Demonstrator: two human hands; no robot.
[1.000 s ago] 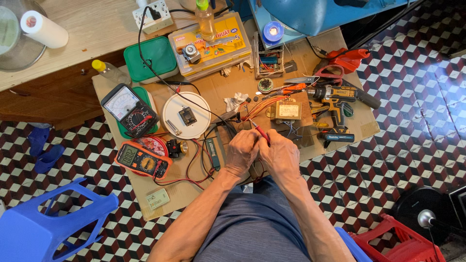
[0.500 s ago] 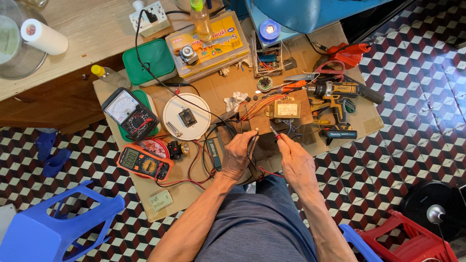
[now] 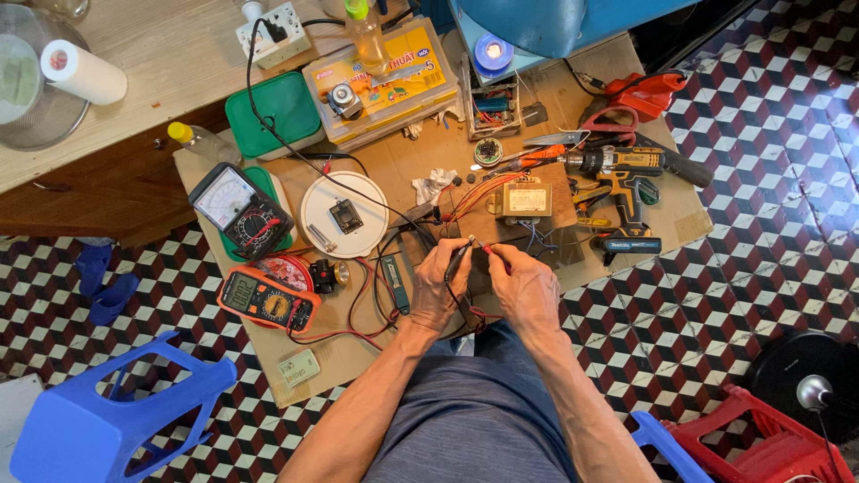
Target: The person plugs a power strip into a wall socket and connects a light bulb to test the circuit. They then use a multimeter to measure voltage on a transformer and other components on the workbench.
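My left hand [image 3: 438, 288] grips a black test probe [image 3: 458, 261] with its tip pointing up toward a red wire end. My right hand [image 3: 523, 288] pinches a red probe or wire [image 3: 490, 251] right beside that tip. Both hands hover over a brown cardboard sheet [image 3: 340, 349], just below a small transformer [image 3: 525, 200] with orange and blue leads. An orange digital multimeter [image 3: 267, 300] lies to the left, its red and black leads running toward my hands.
A black analogue meter [image 3: 242, 208], a white round disc [image 3: 344, 215] with a small part, a yellow parts box [image 3: 380, 76] and a green box [image 3: 273, 112] sit left and behind. A cordless drill [image 3: 622, 170] lies right. Blue stool [image 3: 107, 420] and red stool [image 3: 761, 438] stand on the tiled floor.
My two hands were pressed together, then spread apart, and now come close again with the probe tips meeting just below the transformer. The view shifted slightly.
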